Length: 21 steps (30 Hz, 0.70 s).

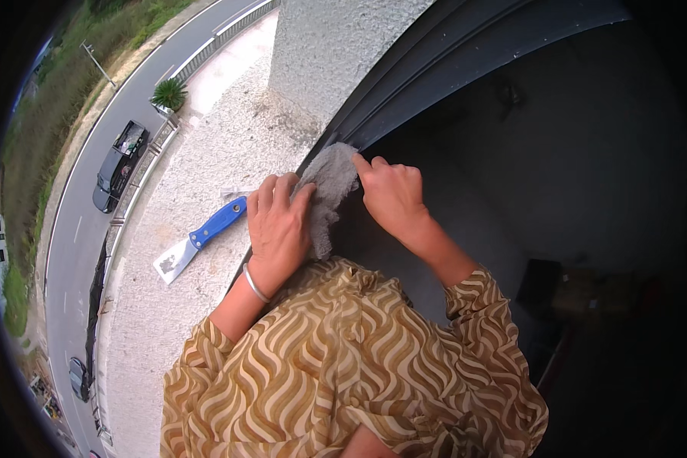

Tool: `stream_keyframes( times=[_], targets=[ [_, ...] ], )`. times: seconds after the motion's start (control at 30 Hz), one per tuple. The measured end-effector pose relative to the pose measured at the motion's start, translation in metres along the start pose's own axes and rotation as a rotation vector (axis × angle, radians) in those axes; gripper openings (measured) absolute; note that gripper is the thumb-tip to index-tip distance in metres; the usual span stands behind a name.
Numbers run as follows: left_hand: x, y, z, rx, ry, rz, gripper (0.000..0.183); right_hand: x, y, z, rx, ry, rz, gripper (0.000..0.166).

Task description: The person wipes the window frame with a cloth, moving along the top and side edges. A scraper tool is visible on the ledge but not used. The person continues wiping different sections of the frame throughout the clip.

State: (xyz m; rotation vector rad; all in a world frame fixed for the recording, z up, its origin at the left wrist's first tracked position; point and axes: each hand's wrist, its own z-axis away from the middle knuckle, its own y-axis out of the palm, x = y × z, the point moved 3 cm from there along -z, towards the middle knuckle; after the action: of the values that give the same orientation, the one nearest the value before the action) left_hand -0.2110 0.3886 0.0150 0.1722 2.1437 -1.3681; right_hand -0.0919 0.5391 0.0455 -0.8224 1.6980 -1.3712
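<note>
A fluffy grey cloth (pixel 331 177) is bunched against the dark metal window frame (pixel 372 109). My left hand (pixel 279 220), with a silvery bangle at its wrist, grips the cloth's near side by the frame's outer edge. The extended index finger of my right hand (pixel 394 192) touches the cloth's upper right edge; its other fingers are curled, and its thumb is hidden. Left of my left hand, a putty knife with a blue handle (pixel 220 220) lies on the rough whitish ledge (pixel 166 320). Its metal blade (pixel 176 260) points away from me, with a worn dark patch.
A rough pale wall (pixel 332 51) rises from the ledge beside the frame. A small clear plastic piece (pixel 235 192) lies behind the knife handle. Far below are a railing (pixel 129 212), a road (pixel 71 252) and a dark pickup truck (pixel 117 166). The interior at right is dark.
</note>
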Motion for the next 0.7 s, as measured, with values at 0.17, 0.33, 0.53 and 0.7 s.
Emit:
stream_keyframes(
  times=[0.17,0.33,0.53,0.7],
  targets=[
    [-0.001,0.008,0.011,0.144,0.114,-0.179,0.040,0.000,-0.008,-0.019,0.114,-0.195,0.053,0.030],
    [0.003,0.013,0.000,0.218,0.183,-0.200,0.035,-0.014,-0.016,-0.031,0.193,-0.257,-0.032,0.029],
    [0.005,0.016,-0.010,0.266,0.218,-0.302,0.030,-0.038,-0.054,-0.016,0.167,-0.164,-0.143,0.028],
    [0.011,0.022,-0.016,0.189,0.114,-0.201,0.027,-0.023,-0.061,-0.014,0.080,-0.128,-0.205,0.029]
  ],
)
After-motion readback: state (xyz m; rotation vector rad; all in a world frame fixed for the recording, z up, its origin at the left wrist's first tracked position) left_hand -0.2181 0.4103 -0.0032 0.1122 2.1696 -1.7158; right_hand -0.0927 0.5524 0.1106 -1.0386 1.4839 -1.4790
